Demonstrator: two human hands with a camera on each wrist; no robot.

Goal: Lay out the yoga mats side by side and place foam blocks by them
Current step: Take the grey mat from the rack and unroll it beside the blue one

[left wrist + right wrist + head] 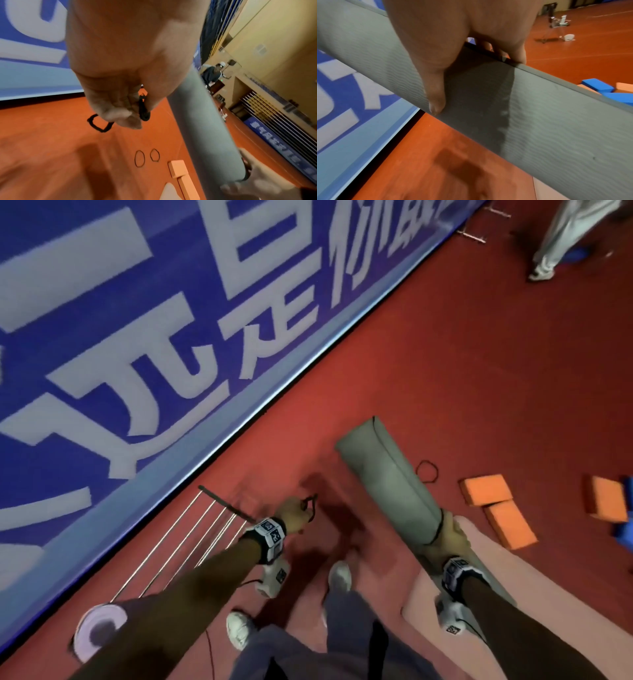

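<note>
Right hand [450, 534] gripping rolled grey mat [387, 474], left hand [120, 108] pinching black band [101, 124]

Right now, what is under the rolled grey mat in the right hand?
The rolled grey mat hangs in the right hand over bare red floor; its near end is above a pink mat. The floor right beneath the roll is hidden.

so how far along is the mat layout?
Done: one pink mat lies flat. In hand: right hand grips the rolled grey mat; left hand holds a black band. Left: unroll grey mat, lay out the rolled mat, place orange blocks.
</note>
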